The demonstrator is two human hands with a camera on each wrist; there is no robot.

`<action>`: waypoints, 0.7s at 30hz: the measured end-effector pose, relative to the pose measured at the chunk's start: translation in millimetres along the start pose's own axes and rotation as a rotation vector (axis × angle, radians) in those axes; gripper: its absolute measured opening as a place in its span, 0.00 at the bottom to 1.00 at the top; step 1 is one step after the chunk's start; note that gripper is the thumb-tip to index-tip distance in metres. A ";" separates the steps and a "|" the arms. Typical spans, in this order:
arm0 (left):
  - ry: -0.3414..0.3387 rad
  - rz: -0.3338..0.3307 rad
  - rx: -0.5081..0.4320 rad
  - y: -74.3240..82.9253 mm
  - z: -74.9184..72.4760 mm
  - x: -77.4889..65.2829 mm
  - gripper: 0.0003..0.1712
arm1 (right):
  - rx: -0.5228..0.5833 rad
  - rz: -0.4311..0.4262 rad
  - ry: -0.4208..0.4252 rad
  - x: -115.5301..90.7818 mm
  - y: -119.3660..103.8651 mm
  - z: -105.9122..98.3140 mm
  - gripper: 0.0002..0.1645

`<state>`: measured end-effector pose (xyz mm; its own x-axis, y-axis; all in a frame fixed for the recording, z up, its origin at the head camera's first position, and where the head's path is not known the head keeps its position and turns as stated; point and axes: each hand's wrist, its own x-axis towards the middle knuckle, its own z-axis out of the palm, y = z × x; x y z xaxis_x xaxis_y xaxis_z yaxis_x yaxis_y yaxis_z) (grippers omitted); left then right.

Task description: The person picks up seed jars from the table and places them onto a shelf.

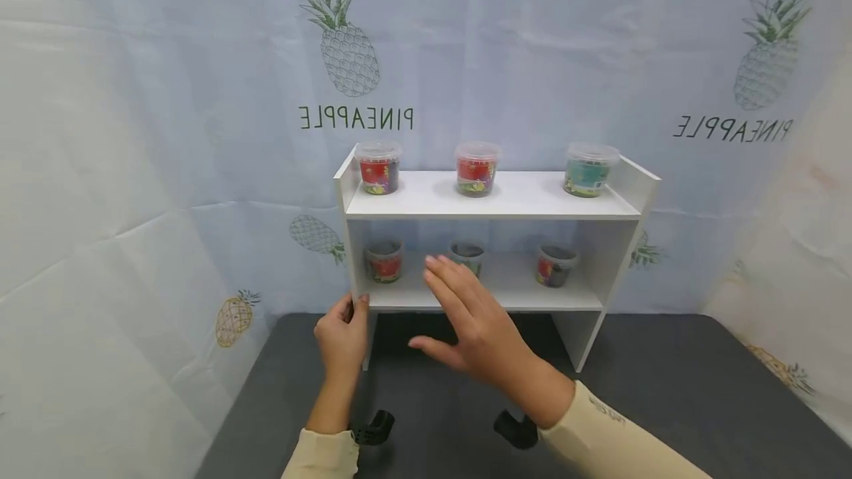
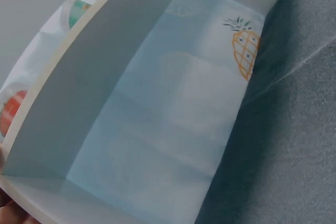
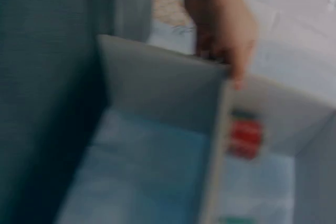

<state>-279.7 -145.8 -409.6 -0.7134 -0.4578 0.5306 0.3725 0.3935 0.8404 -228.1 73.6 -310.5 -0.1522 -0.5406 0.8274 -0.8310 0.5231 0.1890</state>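
Note:
A white two-tier shelf (image 1: 492, 205) stands on the dark table. My left hand (image 1: 345, 335) grips the edge of its left side panel at the height of the lower board, thumb in front. In the right wrist view that left hand (image 3: 226, 24) shows on the panel, blurred. My right hand (image 1: 475, 327) hovers before the lower board with fingers extended and thumb apart, holding nothing. It partly hides the middle lower tub (image 1: 468, 256), which has a green label. Beside it stand a red-labelled tub (image 1: 384, 261) at left and another tub (image 1: 555, 266) at right.
On the top board sit two red-labelled tubs (image 1: 379, 168) (image 1: 476, 168) and a green-labelled tub (image 1: 589, 170). Pineapple-print cloth (image 1: 506, 43) hangs behind and at the sides. The dark table (image 1: 665, 361) extends past both sides of the shelf.

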 end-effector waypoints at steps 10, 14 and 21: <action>-0.270 -0.057 0.188 -2.2 -26.1 -0.3 0.33 | -0.054 0.510 -0.399 -137.7 -7.2 -13.0 0.52; -0.488 -0.063 0.377 4.5 -33.6 -9.6 0.47 | -0.095 0.695 -0.518 -159.5 -2.4 -21.4 0.53; -0.840 0.020 0.603 15.1 -44.0 -38.7 0.52 | -0.143 0.845 -0.621 -168.1 2.4 -24.4 0.54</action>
